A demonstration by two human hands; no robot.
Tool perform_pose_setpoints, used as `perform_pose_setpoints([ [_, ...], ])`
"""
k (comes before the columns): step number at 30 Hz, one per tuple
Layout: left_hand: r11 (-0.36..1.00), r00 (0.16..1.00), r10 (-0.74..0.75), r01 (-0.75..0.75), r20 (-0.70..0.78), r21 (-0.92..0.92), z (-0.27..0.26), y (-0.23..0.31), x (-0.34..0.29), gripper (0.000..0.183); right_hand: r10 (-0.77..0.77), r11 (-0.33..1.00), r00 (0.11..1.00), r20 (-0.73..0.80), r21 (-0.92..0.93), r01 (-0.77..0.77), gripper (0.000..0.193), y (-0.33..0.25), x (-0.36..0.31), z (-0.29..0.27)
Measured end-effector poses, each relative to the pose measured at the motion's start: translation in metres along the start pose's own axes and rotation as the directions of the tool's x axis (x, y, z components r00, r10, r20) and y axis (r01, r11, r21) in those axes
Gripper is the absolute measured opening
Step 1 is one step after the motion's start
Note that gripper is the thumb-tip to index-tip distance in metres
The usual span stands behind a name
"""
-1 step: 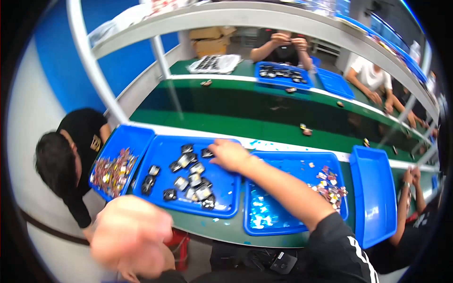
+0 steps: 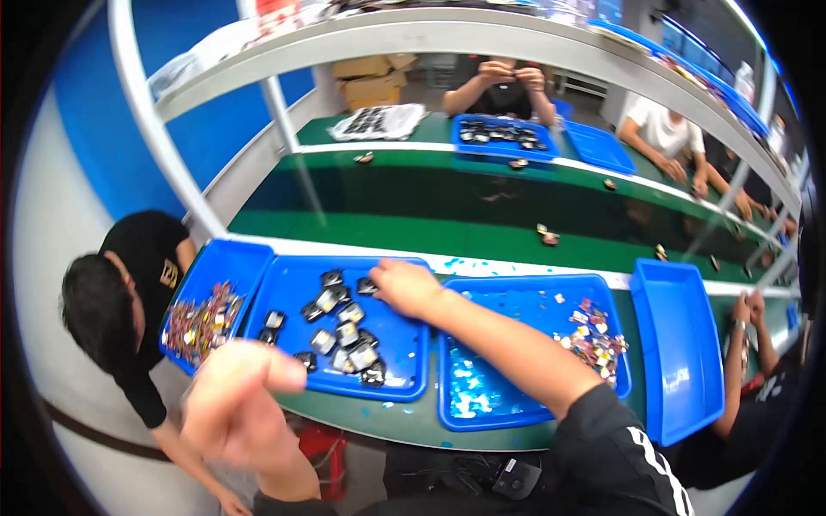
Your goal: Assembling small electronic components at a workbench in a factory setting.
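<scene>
My right hand (image 2: 406, 288) reaches over the blue tray (image 2: 400, 378) in the middle. Its fingers are bent together, with the fingertips at a small black part (image 2: 366, 285) near the tray's far right corner. Several black square parts with pale silvery tops (image 2: 347, 334) lie in a loose group in that tray, left of the hand. My left hand (image 2: 245, 404) is raised close to the camera at the lower left, in front of the tray's near left corner. Motion blurs it, and whether its fingers hold anything cannot be made out.
A blue bin (image 2: 232, 249) of small multicoloured pieces stands at the left, beside a bending co-worker (image 2: 142, 284). Right of the middle are a blue tray (image 2: 516, 420) with shiny film bits and small parts, and another blue bin (image 2: 684, 344). Beyond runs a green belt (image 2: 396, 198) beneath a shelf (image 2: 447, 30).
The whole view has shifted slightly. My left hand has turned a little, and a co-worker's hand now shows below it. My right hand stays at the same black part.
</scene>
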State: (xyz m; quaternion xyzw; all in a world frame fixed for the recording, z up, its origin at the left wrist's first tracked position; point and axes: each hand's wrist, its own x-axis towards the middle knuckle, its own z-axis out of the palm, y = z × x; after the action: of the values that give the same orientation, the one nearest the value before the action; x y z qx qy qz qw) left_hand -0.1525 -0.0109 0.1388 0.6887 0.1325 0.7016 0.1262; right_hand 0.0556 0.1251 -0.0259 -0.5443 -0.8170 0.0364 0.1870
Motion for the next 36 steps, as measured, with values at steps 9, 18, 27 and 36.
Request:
perform_pose_setpoints([
  [9,0.551,0.413,-0.822,0.748,0.392,0.369,0.052,-0.119,-0.074,0.049,0.372,0.864,0.903,-0.213,0.435,-0.253,0.026,-0.037,-0.043,-0.045],
  [18,0.146,0.261,-0.723,0.963,0.639,-0.227,0.127,-0.103,-0.079,0.018,0.623,0.702,0.742,-0.248,-0.241,-0.670,0.008,0.053,-0.192,-0.140],
  [27,0.009,0.165,-0.519,0.982,0.839,-0.188,0.154,-0.086,-0.102,0.039,0.656,0.557,0.675,-0.337,-0.387,-0.735,0.006,0.101,-0.277,-0.134],
  [36,0.600,0.311,-0.408,0.800,0.859,-0.004,0.142,-0.075,-0.112,0.023,0.439,0.800,0.898,-0.038,0.471,-0.371,0.010,-0.024,-0.224,-0.163],
])
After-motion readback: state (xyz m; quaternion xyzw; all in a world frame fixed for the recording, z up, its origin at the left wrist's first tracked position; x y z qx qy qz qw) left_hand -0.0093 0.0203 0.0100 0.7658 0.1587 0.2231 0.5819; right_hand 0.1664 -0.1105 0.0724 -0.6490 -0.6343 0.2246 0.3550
